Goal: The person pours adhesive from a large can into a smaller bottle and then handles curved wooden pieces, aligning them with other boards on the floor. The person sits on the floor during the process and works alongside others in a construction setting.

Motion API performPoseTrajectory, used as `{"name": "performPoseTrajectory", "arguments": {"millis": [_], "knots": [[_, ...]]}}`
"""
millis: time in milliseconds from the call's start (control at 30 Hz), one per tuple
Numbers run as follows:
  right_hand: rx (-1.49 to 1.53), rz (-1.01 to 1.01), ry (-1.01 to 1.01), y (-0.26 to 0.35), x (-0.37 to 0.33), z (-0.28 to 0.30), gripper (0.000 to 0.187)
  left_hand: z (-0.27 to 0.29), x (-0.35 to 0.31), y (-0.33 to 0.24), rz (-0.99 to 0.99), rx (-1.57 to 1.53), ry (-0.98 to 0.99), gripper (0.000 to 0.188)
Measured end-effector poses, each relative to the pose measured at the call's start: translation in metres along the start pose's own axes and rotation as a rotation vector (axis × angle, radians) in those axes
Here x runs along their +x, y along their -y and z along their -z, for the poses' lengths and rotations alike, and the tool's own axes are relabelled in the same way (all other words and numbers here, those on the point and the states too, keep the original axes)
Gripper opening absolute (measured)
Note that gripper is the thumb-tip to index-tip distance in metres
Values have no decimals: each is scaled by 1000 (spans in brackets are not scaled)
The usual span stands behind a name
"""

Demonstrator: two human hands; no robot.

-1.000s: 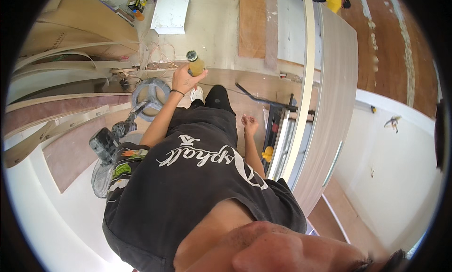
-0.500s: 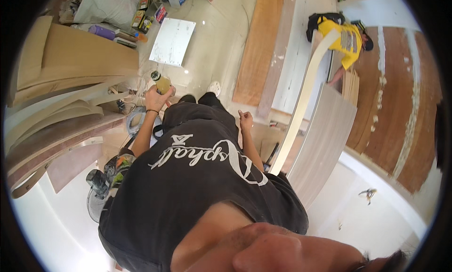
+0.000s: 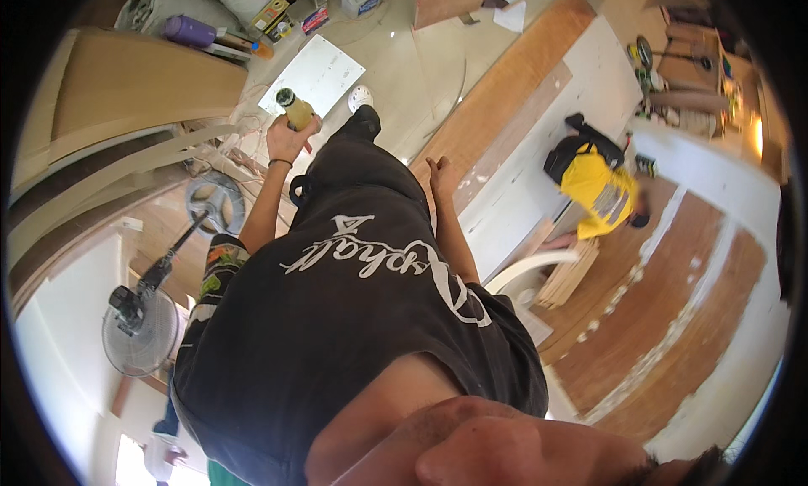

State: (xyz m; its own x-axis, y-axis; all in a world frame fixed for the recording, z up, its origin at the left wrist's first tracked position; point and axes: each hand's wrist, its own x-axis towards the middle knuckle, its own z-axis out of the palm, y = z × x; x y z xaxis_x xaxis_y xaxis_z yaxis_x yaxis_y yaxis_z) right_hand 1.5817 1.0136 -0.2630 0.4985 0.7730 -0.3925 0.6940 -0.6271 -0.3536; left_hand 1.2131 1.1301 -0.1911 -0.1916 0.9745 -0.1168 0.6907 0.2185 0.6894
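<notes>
My left hand [image 3: 289, 141] is wrapped round a bottle [image 3: 296, 111] with a dark green top and a yellowish body. The bottle is tilted, its top pointing away from me, and my fingers hide its lower part. Beyond it a white board [image 3: 324, 75] lies on the floor. My right hand [image 3: 443, 180] hangs at my other side with fingers curled in and thumb raised, and I see nothing in it. It shows in front of a long brown wooden plank [image 3: 505, 86] on the floor, apparently without touching it.
A person in a yellow shirt [image 3: 599, 191] bends over at the right, near stacked wood strips [image 3: 570, 276]. A standing fan [image 3: 139, 330] is at the left, below bent wooden strips [image 3: 93, 170]. Cardboard [image 3: 151, 82], a purple bottle [image 3: 190, 31] and boxes lie at the far left.
I have stepped and turned, so the planks and the person in yellow now appear lower and at a different angle. The fan shows more fully. My left hand still holds the bottle.
</notes>
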Motion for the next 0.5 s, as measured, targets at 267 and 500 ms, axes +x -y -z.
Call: {"name": "performPoseTrajectory", "arguments": {"millis": [267,500], "knots": [[-116,133,67,70,169,72,41,-23,100,-56,261,-5,-166,63],[-71,533,204,185,318,86,30,-44,123,-86,458,-23,-467,63]]}}
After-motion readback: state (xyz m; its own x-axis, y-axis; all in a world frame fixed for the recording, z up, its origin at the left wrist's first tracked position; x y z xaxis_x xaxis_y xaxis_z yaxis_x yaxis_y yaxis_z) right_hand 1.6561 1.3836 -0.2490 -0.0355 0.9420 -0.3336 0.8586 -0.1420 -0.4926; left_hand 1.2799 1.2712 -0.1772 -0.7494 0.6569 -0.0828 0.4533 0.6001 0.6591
